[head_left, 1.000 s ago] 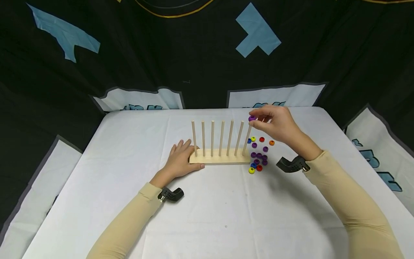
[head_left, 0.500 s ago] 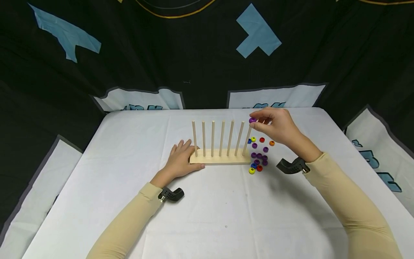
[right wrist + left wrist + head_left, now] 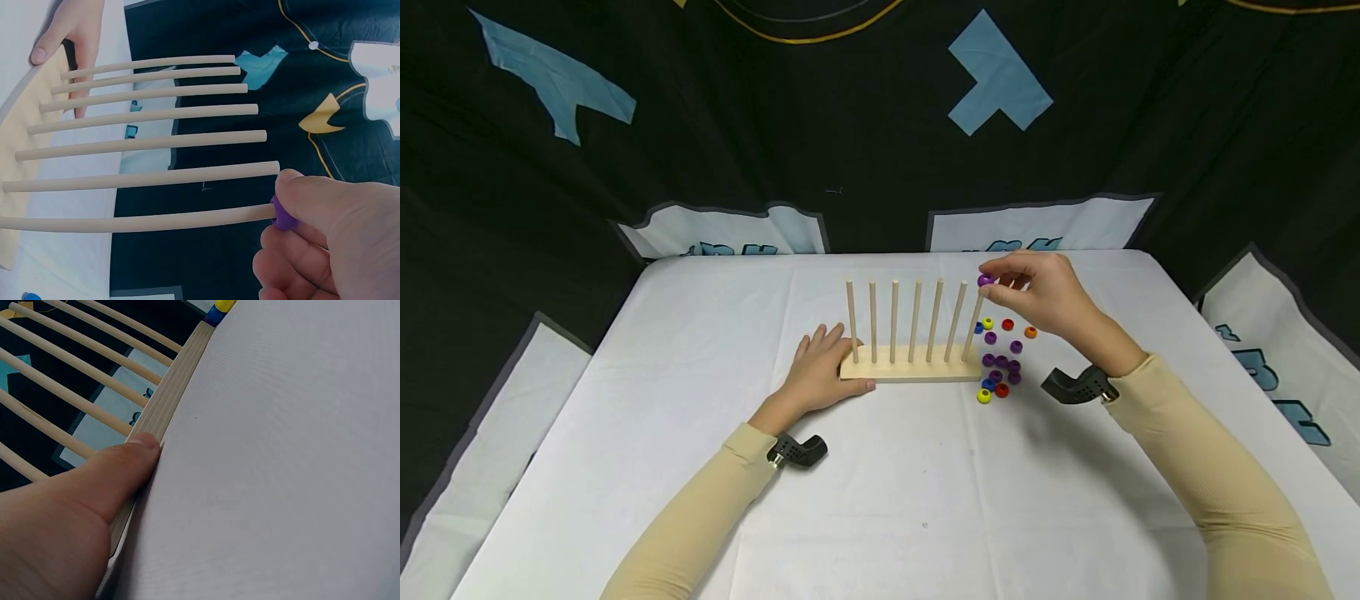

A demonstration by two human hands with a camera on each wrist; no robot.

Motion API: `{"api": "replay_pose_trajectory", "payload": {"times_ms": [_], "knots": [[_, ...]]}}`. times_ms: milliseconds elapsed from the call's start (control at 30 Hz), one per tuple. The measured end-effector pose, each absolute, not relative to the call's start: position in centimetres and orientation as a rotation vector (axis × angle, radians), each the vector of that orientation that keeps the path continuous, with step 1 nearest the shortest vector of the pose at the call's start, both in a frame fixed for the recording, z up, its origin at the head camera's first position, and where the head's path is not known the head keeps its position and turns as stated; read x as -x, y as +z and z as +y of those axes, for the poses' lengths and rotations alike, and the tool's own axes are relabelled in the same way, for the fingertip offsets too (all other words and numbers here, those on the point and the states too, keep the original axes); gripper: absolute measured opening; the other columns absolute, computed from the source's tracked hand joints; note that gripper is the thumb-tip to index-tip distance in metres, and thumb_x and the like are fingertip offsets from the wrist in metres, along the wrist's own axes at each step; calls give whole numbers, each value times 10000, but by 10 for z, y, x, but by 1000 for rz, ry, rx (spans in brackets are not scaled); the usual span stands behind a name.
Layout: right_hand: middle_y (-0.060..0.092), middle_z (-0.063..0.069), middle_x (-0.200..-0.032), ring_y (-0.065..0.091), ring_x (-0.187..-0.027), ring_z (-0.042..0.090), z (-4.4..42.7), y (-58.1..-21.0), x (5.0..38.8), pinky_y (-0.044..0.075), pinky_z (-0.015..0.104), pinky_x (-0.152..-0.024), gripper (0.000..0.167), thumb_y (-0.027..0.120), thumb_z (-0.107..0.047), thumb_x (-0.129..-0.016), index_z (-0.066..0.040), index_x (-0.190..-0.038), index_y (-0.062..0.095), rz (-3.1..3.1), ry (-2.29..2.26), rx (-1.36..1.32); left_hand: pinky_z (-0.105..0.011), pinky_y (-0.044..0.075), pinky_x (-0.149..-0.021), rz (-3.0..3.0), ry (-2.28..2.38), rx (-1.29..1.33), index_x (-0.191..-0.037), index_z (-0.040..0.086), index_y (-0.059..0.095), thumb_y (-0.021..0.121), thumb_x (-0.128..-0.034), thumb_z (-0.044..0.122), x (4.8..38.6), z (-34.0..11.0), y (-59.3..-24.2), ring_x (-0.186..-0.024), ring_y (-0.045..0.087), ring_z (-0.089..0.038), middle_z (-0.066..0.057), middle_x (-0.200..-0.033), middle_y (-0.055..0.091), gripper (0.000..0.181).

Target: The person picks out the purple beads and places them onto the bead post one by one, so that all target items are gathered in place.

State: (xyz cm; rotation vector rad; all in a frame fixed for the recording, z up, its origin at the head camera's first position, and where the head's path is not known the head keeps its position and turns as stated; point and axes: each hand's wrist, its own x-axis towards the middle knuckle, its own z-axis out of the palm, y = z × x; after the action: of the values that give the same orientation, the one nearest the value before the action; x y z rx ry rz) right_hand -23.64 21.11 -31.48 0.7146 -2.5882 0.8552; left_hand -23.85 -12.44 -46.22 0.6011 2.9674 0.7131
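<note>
A wooden peg rack [image 3: 917,372], with a row of several upright pegs, stands on the white table. My left hand [image 3: 820,367] holds its left end, the thumb [image 3: 128,465] along the front edge and the fingers on the far side. Between the thumb and fingertips of my right hand [image 3: 1041,287] is a purple bead [image 3: 285,216]. That bead sits at the tip of the rightmost peg [image 3: 156,222]; my fingers partly cover it, so how far it is threaded is hard to see. All visible pegs have bare shafts.
Loose beads lie by the rack's right end, below my right hand: several purple beads [image 3: 1002,361], two yellow, two red, an orange bead [image 3: 1031,332] and blue ones. A dark curtain [image 3: 880,150] hangs behind the table's far edge [image 3: 880,253].
My right hand has come down slightly with the purple bead at the rightmost peg's tip. My left hand and the rack keep their place.
</note>
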Motion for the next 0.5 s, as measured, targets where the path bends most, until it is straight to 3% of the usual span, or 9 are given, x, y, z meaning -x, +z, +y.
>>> {"api": "replay_pose_trajectory", "payload": {"times_ms": [500], "knots": [[769,137,-966,647,-814,217,211,-313,236,477,130,-706,239,766,-78,-891,-1,-1117,765,-2587,838,-717,-688,104,-1240,2960,729,-600,-1417,99,577,745,-843,547,238,-124,-461,-1549,168,-517,-256,-1635,325,746]]}}
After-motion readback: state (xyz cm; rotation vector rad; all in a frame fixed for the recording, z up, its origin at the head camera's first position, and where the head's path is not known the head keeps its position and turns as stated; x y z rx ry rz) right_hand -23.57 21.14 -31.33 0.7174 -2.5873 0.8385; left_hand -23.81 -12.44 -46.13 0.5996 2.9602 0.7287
